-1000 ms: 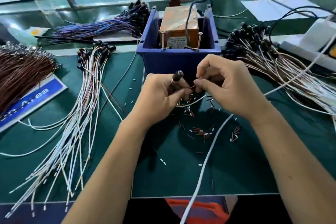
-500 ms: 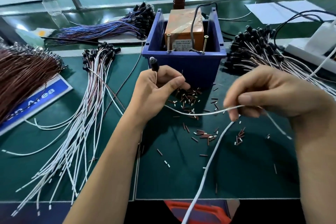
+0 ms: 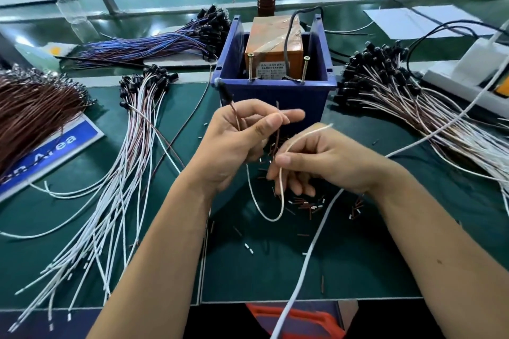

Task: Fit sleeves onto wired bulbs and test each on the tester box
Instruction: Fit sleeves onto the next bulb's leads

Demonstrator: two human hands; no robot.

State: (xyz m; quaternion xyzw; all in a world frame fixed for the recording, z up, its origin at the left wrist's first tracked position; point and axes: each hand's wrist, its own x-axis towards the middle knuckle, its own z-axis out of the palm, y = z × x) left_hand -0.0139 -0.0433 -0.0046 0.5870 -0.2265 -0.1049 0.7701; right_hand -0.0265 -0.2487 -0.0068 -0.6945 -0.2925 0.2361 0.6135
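Observation:
My left hand [image 3: 242, 143] grips a wired bulb; its black bulb head [image 3: 223, 91] sticks up above my fingers beside the blue bin [image 3: 272, 91]. A brown lead [image 3: 277, 121] stands up between thumb and forefinger. My right hand [image 3: 325, 162] pinches the bulb's white lead [image 3: 281, 192], which loops down and ends pointing up near the bin. The orange tester box [image 3: 272, 41] sits inside the blue bin with two upright screws at its front. Small brown and white sleeves [image 3: 308, 205] lie scattered on the green mat under my hands.
Bundles of wired bulbs lie left [image 3: 132, 129], right [image 3: 391, 85] and back left [image 3: 165, 41]. A brown wire heap [image 3: 33, 107] sits far left on a blue sign. A white power strip [image 3: 468, 74] is at right, and a thick white cable [image 3: 303, 264] runs across the mat.
My right hand has come back from the right toward the left hand, folding the white lead into a loop. The left hand has risen slightly with the bulb nearer the bin.

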